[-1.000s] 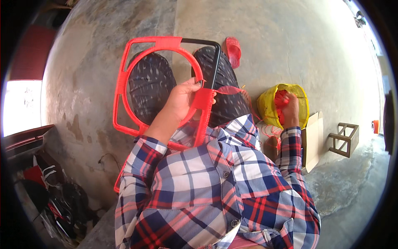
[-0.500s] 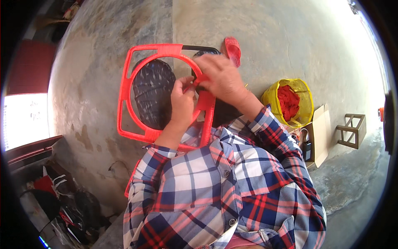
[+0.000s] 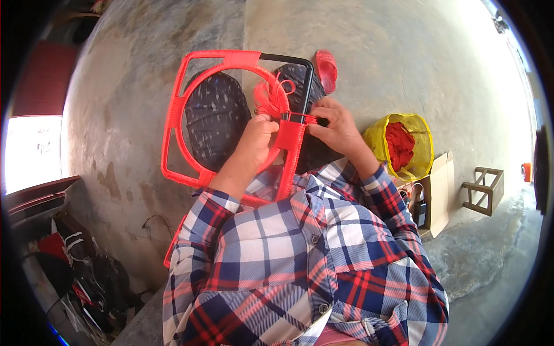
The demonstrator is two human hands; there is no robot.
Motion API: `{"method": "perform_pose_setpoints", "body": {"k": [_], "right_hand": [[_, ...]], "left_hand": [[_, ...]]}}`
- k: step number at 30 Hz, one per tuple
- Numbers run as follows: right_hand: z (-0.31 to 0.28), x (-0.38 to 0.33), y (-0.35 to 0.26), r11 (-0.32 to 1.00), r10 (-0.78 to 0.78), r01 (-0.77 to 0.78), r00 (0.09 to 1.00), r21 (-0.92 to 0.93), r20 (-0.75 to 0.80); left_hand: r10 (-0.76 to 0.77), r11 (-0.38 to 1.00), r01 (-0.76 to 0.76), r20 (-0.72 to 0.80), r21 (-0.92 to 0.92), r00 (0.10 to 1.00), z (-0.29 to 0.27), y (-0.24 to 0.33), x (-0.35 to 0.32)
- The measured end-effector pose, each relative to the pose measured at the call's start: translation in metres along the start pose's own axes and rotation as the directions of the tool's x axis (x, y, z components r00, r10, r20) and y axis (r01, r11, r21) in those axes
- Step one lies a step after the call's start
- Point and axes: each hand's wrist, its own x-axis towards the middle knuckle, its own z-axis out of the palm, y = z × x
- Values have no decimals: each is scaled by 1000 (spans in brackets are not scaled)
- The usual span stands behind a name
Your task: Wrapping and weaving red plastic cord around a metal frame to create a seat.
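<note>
Across my lap lies a rounded square frame (image 3: pixel 165 138) with a round ring inside it. Red cord is wrapped over most of it, while the upper right corner shows bare black metal (image 3: pixel 310 78). My left hand (image 3: pixel 254 141) is closed on the ring's right side, thumb on top and fingers partly hidden. Beside that thumb, a loose bundle of red cord (image 3: pixel 267 99) shows through the ring. Strands run across the wrapped band between ring and outer bar to my right hand (image 3: pixel 336 128), whose fingers pinch the red cord just outside the bar.
A yellow basket (image 3: pixel 429 141) holding red material (image 3: pixel 399 144) stands to the right, near an opened cardboard box (image 3: pixel 441 193) and a small stool (image 3: pixel 483 190). Beyond my knees lies a red slipper (image 3: pixel 326 70). Dark cluttered items (image 3: pixel 86 277) fill the lower left.
My right hand has moved from over the ring to outside the right bar, uncovering the cord bundle and bare black corner. The frame has shifted slightly away from me.
</note>
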Motion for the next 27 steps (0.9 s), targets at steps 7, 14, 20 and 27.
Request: {"method": "perform_pose_setpoints", "body": {"k": [7, 14, 20, 27], "right_hand": [[-57, -38, 2, 64, 313, -112, 946, 992, 87], [-31, -32, 5, -268, 493, -81, 845, 960, 209], [-41, -52, 7, 240, 496, -192, 867, 952, 50], [-87, -59, -7, 463, 485, 36, 826, 886, -287]], "left_hand": [[-23, 993, 21, -10, -119, 1000, -5, 2, 1], [-49, 994, 47, -14, -98, 999, 0, 3, -1], [-34, 996, 33, -17, -83, 999, 4, 6, -3], [-51, 992, 50, -6, -112, 999, 7, 9, -2]]}}
